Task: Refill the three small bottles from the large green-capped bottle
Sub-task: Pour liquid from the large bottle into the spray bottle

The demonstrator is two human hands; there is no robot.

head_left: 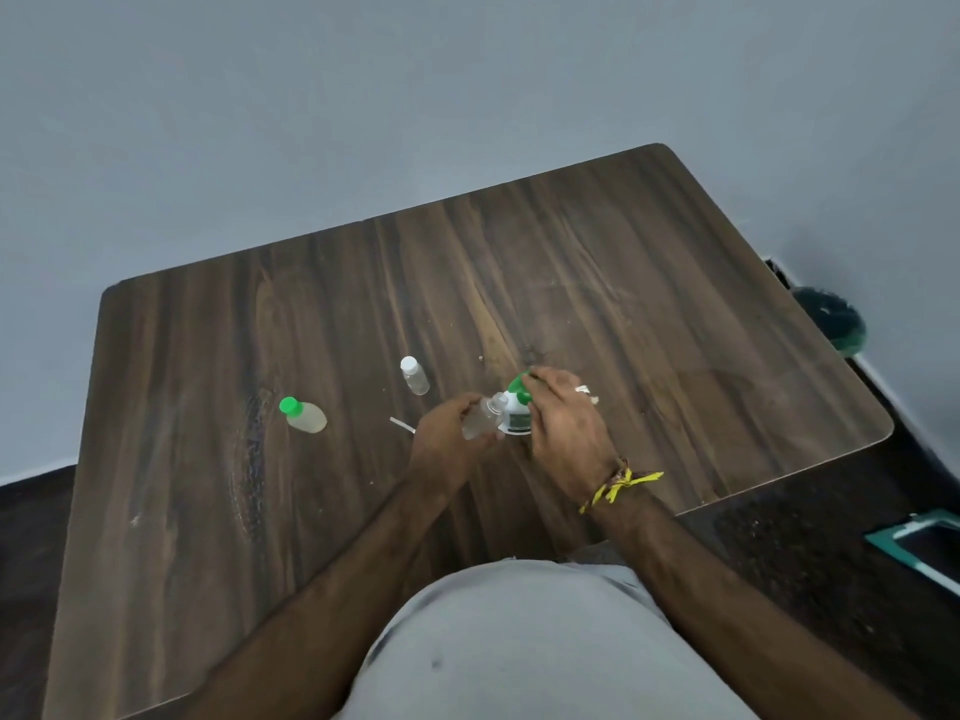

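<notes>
An uncapped small bottle [480, 419] is gripped in the left hand [448, 443] above the table [623, 283], beside the large bottle [516, 414], whose green cap [519, 385] is pinched by the right hand [563, 415]. Pouring seems imminent; steady alignment of the two mouths is needed.

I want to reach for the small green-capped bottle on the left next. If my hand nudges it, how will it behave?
The small green-capped bottle stands apart from the others on the bare wooden table, so nothing would stop it sliding. It looks like thin plastic holding pale liquid, so probably light. Small and squat, it may slide rather than tip, though a knock near the cap could topple it.
</notes>
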